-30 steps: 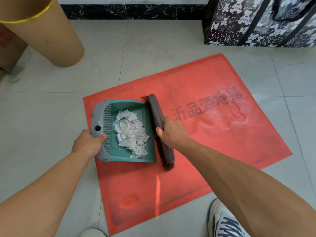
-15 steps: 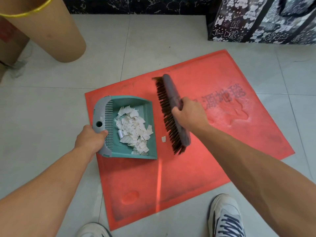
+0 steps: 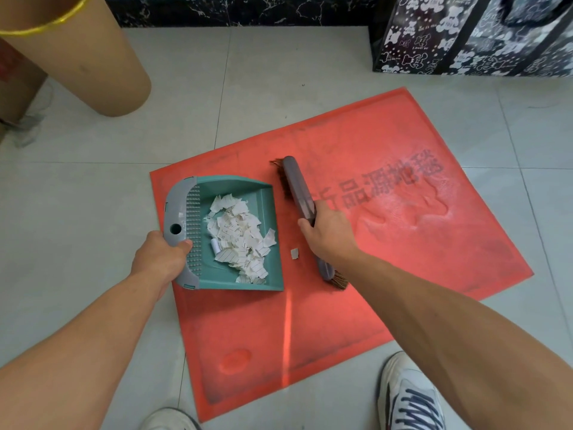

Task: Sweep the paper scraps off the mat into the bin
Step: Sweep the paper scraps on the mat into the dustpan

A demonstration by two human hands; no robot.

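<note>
A red mat (image 3: 387,274) lies on the tiled floor. On its left part sits a teal dustpan (image 3: 266,209) with a grey handle, holding a pile of torn white paper scraps (image 3: 238,240). My left hand (image 3: 158,259) grips the grey handle. One loose scrap (image 3: 294,253) lies on the mat just right of the pan's lip. My right hand (image 3: 328,234) grips a grey hand brush (image 3: 297,190) with brown bristles, which lies along the mat right of the loose scrap.
A tan cardboard bin (image 3: 93,57) leans at the top left, off the mat. A black bag with white bear prints (image 3: 471,35) stands at the top right. My shoes (image 3: 409,398) are at the mat's near edge.
The brush lifted away from the pan's lip to the right, leaving one scrap on the mat, then came back down flat on the mat closer to that scrap. The dustpan stayed put.
</note>
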